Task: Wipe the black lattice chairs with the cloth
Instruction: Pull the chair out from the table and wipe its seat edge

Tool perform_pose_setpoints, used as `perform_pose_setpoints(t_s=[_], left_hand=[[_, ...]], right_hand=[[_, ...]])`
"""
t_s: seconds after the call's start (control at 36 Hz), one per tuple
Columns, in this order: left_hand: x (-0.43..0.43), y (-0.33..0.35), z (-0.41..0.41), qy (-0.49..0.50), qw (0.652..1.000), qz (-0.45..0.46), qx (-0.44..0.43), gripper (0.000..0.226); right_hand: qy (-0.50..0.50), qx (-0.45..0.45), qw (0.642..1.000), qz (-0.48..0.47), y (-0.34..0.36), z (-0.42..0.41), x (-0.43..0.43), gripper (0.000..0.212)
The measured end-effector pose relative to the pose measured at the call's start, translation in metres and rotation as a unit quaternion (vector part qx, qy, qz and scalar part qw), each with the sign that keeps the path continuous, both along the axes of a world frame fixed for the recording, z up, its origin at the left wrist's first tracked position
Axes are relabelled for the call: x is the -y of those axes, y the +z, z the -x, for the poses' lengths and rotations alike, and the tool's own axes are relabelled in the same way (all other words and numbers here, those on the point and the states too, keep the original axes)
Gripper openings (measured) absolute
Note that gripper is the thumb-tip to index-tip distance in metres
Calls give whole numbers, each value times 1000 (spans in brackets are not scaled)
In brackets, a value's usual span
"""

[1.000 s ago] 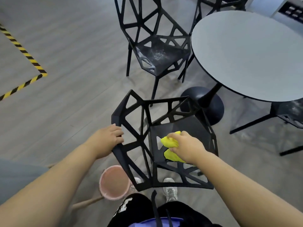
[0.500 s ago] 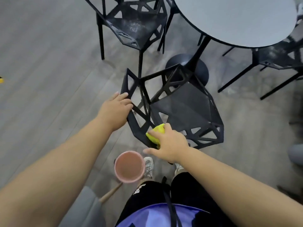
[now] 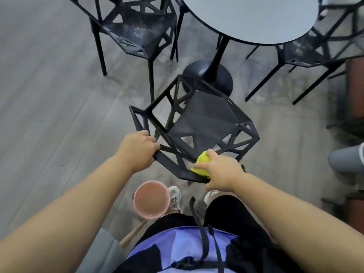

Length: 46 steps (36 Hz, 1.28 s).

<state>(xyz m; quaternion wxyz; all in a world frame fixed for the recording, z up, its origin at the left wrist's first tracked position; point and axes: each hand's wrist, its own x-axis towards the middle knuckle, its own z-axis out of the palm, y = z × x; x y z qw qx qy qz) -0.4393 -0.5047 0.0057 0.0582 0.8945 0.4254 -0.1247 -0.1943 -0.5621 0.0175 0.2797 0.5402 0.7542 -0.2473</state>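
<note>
Fingers (image 3: 202, 166) of right hand (image 3: 223, 172) pinch yellow cloth (image 3: 202, 159) | left hand (image 3: 137, 150) grips chair (image 3: 206, 119)

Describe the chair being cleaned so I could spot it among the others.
Start at the round grey table and follow its stem down to the black disc base. The chair stands just nearer the person than that base. Unlike the two chairs flanking the table, it has a left hand gripping its frame and a right hand holding a yellow cloth on its near edge.
</note>
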Motion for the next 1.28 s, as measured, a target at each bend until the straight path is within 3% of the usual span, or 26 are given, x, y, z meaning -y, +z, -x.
perform_pose_setpoints(t_s=[0.17, 0.36, 0.58, 0.86, 1.0, 1.28], left_hand=[[-17, -1, -42, -46, 994, 20, 101, 17], [-46, 7, -104, -84, 988, 92, 87, 27], [-61, 6, -181, -74, 978, 141, 134, 24], [-92, 21, -205, -64, 968, 239, 29, 24], [-114, 30, -193, 8, 973, 230, -17, 31], [-134, 37, -106, 129, 967, 212, -57, 40]], right_hand=[[-75, 65, 995, -18, 12, -54, -15, 57], [-155, 138, 976, -71, 20, -115, -35, 46], [-235, 193, 946, -114, 23, -183, -47, 52], [-168, 130, 977, 16, 44, -210, -95, 63], [-162, 73, 984, 22, 49, -205, -129, 68], [-76, 17, 997, -16, 47, -138, -206, 53]])
